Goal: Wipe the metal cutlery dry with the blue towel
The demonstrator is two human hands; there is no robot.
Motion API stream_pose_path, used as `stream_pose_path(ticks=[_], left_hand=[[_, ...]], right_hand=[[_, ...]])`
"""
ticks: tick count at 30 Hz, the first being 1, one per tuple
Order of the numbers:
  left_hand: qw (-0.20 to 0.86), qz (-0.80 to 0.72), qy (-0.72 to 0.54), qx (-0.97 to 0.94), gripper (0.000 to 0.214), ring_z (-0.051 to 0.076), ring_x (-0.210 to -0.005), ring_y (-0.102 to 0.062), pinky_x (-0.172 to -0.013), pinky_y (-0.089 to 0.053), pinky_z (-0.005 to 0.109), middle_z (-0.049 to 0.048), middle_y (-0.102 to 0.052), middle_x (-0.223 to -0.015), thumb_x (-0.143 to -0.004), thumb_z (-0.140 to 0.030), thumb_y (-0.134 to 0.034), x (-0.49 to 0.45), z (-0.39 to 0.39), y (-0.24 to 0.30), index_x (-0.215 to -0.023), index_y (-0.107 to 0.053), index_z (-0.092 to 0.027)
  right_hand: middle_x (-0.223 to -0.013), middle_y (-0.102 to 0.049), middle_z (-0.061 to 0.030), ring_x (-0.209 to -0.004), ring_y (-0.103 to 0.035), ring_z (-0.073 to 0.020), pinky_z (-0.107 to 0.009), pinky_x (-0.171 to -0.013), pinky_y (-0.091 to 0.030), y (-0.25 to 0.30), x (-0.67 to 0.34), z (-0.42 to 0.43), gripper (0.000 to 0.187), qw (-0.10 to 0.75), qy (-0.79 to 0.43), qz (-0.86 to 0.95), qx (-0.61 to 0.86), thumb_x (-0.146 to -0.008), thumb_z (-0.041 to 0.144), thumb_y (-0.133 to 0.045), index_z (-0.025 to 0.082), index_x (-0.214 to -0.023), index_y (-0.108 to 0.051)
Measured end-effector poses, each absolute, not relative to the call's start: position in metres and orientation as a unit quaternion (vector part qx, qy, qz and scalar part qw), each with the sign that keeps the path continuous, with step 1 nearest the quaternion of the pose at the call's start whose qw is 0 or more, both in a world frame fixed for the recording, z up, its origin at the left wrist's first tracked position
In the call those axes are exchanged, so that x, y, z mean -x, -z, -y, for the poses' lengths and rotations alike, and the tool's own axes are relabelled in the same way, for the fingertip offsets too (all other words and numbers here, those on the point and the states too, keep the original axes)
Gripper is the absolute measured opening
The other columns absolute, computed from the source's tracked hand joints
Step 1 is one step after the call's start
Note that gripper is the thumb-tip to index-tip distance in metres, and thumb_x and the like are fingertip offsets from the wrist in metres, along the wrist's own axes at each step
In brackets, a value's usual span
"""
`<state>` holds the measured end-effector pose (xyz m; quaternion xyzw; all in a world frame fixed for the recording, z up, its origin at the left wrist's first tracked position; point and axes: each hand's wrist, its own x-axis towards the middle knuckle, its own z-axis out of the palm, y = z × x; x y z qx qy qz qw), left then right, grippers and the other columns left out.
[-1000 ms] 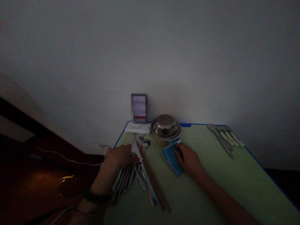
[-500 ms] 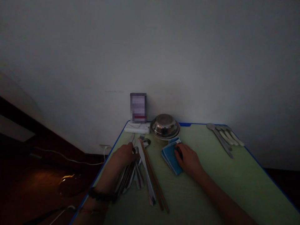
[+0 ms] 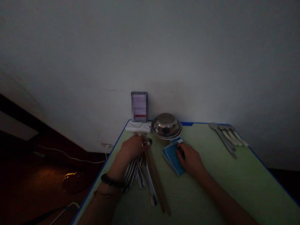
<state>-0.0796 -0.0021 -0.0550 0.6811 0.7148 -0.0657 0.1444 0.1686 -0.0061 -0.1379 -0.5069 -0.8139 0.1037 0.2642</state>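
The scene is dim. My left hand [image 3: 130,150] rests over the far ends of a pile of metal cutlery [image 3: 137,170] on the green table [image 3: 211,187], fingers curled around the spoon bowls near a metal spoon [image 3: 148,142]. A pair of brown chopsticks [image 3: 157,184] lies beside the pile. My right hand [image 3: 191,159] lies flat on a folded blue cloth [image 3: 172,156], pressing it to the table.
An upturned steel bowl [image 3: 166,125] sits at the back by the wall, next to a white power strip [image 3: 138,127] and an upright card [image 3: 139,107]. Several spoons [image 3: 226,136] lie at the far right. A cable [image 3: 70,156] runs over the dark floor at left.
My left hand has slid away from me along the cutlery pile toward the spoon at the back. My right hand has stayed on the blue cloth.
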Motion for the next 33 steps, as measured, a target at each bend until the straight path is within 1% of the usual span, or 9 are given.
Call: stream_pose_path(ticks=[4, 11, 17, 20, 26, 33], left_hand=[[0.15, -0.74, 0.081, -0.651, 0.032, 0.022, -0.097, -0.057, -0.081, -0.049, 0.043, 0.0087, -0.055, -0.116, -0.087, -0.03, -0.053, 0.09, 0.004, 0.058, -0.115, -0.052, -0.016], [0.258, -0.74, 0.108, -0.612, 0.03, 0.021, -0.094, -0.059, -0.078, -0.051, 0.04, 0.0081, -0.057, -0.113, -0.087, -0.029, -0.053, 0.11, 0.004, 0.064, -0.114, -0.053, -0.015], [0.298, -0.726, 0.088, -0.614, 0.03, 0.02, -0.09, -0.06, -0.076, -0.052, 0.039, 0.0079, -0.058, -0.111, -0.088, -0.03, -0.052, 0.117, 0.002, 0.068, -0.114, -0.052, -0.015], [0.284, -0.717, 0.074, -0.632, 0.029, 0.019, -0.089, -0.06, -0.075, -0.052, 0.038, 0.0076, -0.058, -0.109, -0.088, -0.03, -0.052, 0.12, 0.003, 0.069, -0.112, -0.053, -0.015], [0.192, -0.691, 0.02, -0.697, 0.029, 0.02, -0.094, -0.058, -0.08, -0.05, 0.041, 0.0081, -0.057, -0.112, -0.088, -0.031, -0.052, 0.098, 0.0, 0.07, -0.112, -0.054, -0.015], [0.146, -0.691, 0.041, -0.707, 0.03, 0.021, -0.096, -0.058, -0.08, -0.05, 0.041, 0.0083, -0.056, -0.115, -0.088, -0.029, -0.053, 0.072, -0.01, 0.074, -0.114, -0.052, -0.016]], right_hand=[[-0.092, -0.063, -0.0072, -0.084, -0.059, -0.0189, -0.031, -0.076, -0.045, 0.139, -0.168, 0.006, 0.019, 0.261, -0.1, 0.815, 0.508, -0.086, 0.024, -0.041, 0.017, -0.098, -0.054], [-0.093, -0.064, -0.0082, -0.084, -0.06, -0.0194, -0.032, -0.078, -0.046, 0.14, -0.167, 0.008, 0.019, 0.253, -0.078, 0.821, 0.505, -0.087, 0.024, -0.041, 0.016, -0.097, -0.055], [-0.095, -0.064, -0.0082, -0.085, -0.059, -0.0199, -0.033, -0.079, -0.046, 0.141, -0.166, 0.008, 0.02, 0.247, -0.071, 0.821, 0.509, -0.087, 0.024, -0.041, 0.016, -0.098, -0.055], [-0.095, -0.064, -0.0085, -0.086, -0.059, -0.0199, -0.033, -0.079, -0.046, 0.142, -0.166, 0.008, 0.019, 0.247, -0.069, 0.821, 0.51, -0.087, 0.023, -0.041, 0.016, -0.097, -0.055], [-0.093, -0.064, -0.0078, -0.085, -0.058, -0.0193, -0.032, -0.078, -0.045, 0.141, -0.167, 0.008, 0.019, 0.251, -0.07, 0.823, 0.505, -0.087, 0.023, -0.041, 0.016, -0.097, -0.055], [-0.092, -0.064, -0.0072, -0.084, -0.058, -0.0192, -0.031, -0.077, -0.045, 0.14, -0.167, 0.007, 0.019, 0.245, -0.077, 0.822, 0.508, -0.087, 0.023, -0.041, 0.016, -0.097, -0.055]])
